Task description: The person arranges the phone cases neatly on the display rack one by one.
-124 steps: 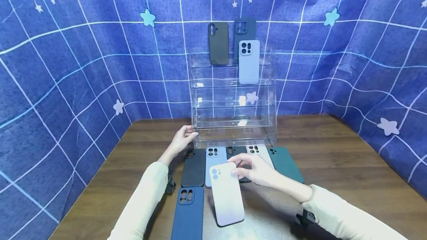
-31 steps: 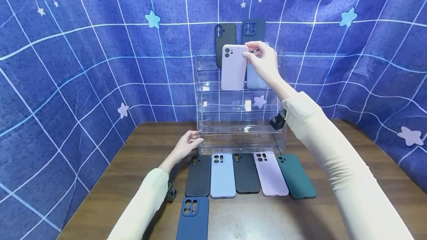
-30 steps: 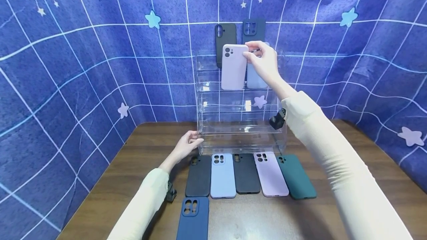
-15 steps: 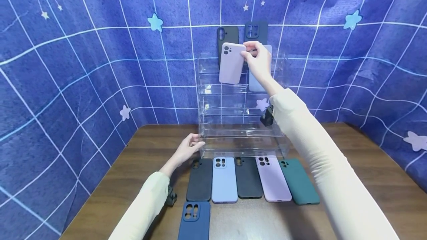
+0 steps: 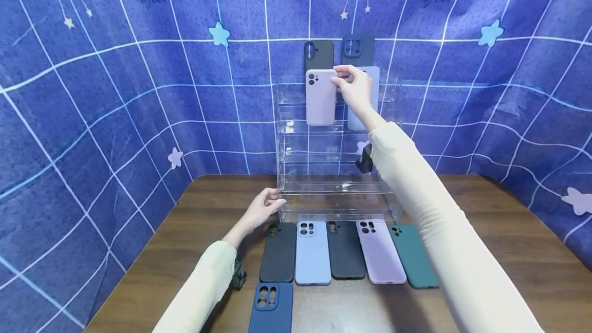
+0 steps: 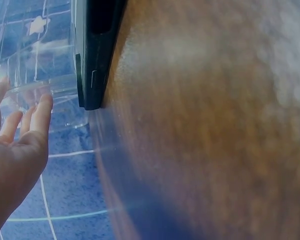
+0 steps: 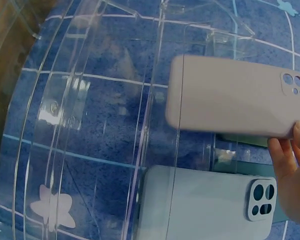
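Note:
My right hand pinches a pale lilac phone case by its upper right edge. The case stands upright at the second tier of a clear display rack, in front of a dark phone case. In the right wrist view its lower end overlaps the tier's clear front lip. Right beside it, a light blue phone case stands in the same tier, with a navy phone case behind. My left hand holds the rack's lower left edge between thumb and fingers.
On the wooden table, a row of cases lies before the rack: black, light blue, another black one, lilac and green. A navy case lies nearer. Patterned blue cloth hangs behind.
My right hand has carried the lilac case from above the table up to the rack's second tier. Over the last half second the case straightened and lowered. My left hand stays at the rack.

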`<state>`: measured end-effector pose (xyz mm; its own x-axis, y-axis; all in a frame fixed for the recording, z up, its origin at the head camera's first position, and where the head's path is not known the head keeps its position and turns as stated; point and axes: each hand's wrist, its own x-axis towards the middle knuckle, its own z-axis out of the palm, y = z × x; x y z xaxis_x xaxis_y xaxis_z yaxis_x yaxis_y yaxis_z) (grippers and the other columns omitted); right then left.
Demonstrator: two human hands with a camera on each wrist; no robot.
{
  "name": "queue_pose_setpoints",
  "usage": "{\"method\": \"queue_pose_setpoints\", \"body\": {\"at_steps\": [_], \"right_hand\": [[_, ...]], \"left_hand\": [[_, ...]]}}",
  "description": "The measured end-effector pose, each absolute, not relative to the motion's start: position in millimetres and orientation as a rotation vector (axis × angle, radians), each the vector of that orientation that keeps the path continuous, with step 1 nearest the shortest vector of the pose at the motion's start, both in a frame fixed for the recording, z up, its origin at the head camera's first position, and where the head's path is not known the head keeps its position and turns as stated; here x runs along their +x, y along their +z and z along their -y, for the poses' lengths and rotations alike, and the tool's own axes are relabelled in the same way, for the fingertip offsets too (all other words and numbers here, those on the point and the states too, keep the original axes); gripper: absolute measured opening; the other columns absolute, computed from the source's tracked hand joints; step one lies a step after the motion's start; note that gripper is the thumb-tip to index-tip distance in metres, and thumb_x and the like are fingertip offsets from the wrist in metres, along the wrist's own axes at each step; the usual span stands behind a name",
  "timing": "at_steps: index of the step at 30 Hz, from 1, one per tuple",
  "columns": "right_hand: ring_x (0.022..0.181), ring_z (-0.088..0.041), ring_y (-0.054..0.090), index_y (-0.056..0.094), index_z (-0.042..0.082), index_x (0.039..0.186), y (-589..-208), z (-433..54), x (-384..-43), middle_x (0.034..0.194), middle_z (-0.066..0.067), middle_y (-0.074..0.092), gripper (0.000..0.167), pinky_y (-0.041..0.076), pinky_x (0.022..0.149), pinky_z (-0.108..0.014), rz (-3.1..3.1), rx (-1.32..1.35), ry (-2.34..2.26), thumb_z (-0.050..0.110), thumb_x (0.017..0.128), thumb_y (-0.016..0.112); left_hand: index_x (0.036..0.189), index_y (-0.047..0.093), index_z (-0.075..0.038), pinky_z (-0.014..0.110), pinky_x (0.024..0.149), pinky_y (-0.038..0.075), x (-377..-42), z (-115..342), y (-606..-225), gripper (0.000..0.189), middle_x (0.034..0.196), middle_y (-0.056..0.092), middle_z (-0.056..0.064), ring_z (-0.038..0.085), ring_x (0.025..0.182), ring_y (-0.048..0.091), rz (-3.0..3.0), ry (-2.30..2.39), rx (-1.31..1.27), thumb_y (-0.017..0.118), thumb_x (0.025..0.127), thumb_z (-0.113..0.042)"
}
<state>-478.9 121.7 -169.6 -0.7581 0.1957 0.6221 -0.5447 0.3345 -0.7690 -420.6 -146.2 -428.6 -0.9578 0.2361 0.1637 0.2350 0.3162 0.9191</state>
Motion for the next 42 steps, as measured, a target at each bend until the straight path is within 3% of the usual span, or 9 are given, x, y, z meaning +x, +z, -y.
{"method": "queue_pose_setpoints", "body": {"at_steps": [8, 20, 42], "right_hand": [[0.096, -0.023, 0.067, 0.064, 0.002, 0.117, -173.8, -120.3, -482.5, 0.112, -0.018, 0.067, 0.03, 0.056, 0.077, -0.023, 2.051, 0.306, 1.435, 0.007, 0.088, 0.064], [0.107, -0.023, 0.064, 0.061, 0.003, 0.122, -185.4, -141.2, -472.0, 0.118, -0.012, 0.065, 0.036, 0.049, 0.094, -0.029, 2.078, 0.289, 1.256, 0.016, 0.089, 0.064], [0.108, -0.026, 0.063, 0.06, 0.002, 0.122, -212.9, -195.3, -433.2, 0.119, -0.016, 0.064, 0.043, 0.049, 0.095, -0.03, 2.094, 0.378, 1.199, 0.022, 0.084, 0.071]], "left_hand": [[0.126, 0.043, 0.009, 0.035, 0.087, 0.053, -405.2, 143.2, -412.0, 0.044, 0.116, 0.056, 0.023, 0.026, 0.101, 0.061, -2.529, 1.779, 0.498, 0.06, 0.092, -0.015], [0.129, 0.043, 0.006, 0.033, 0.089, 0.053, -421.1, 147.9, -429.4, 0.05, 0.119, 0.055, 0.021, 0.024, 0.102, 0.06, -2.551, 1.768, 0.481, 0.061, 0.092, -0.023], [0.131, 0.041, 0.005, 0.032, 0.089, 0.053, -422.5, 145.8, -430.2, 0.053, 0.12, 0.053, 0.022, 0.022, 0.101, 0.06, -2.536, 1.768, 0.497, 0.061, 0.092, -0.024]]}}
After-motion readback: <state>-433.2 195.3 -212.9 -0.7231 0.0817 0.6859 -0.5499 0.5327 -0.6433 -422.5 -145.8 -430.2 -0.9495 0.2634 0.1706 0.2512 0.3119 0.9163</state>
